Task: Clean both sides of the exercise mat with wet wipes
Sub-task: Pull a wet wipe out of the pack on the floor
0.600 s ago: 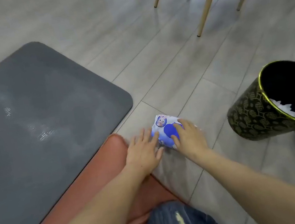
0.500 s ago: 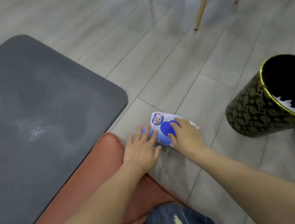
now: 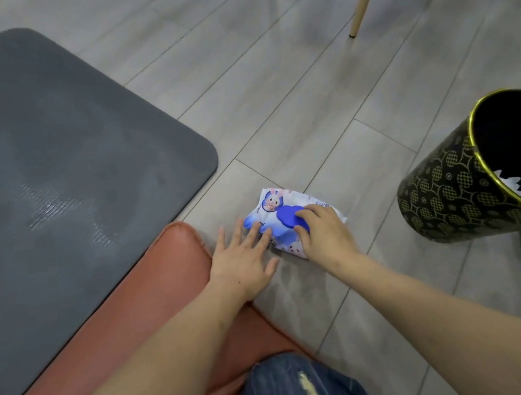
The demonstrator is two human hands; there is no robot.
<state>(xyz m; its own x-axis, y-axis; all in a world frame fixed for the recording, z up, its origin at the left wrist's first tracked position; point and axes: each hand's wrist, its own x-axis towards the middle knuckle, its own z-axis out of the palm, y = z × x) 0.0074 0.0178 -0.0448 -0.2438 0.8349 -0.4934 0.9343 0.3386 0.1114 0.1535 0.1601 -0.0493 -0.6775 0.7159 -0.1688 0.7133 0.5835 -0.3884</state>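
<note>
Large dark grey rubber exercise mat flat on floor, left, damp streaks showing. Black gold-patterned waste bin right, used wipes inside. Soft white-blue wet wipes pack between them. Left hand flat, fingers straight, pressing pack. Right hand fingers curled over blue lid. Risk: pack slides, or several wipes come out together.

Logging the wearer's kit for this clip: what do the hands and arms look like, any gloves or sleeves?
Both are bare: the left hand and right hand wear no gloves, rings or watch, and no sleeves show on either forearm. Ripped blue jeans cover the knee below.
</note>
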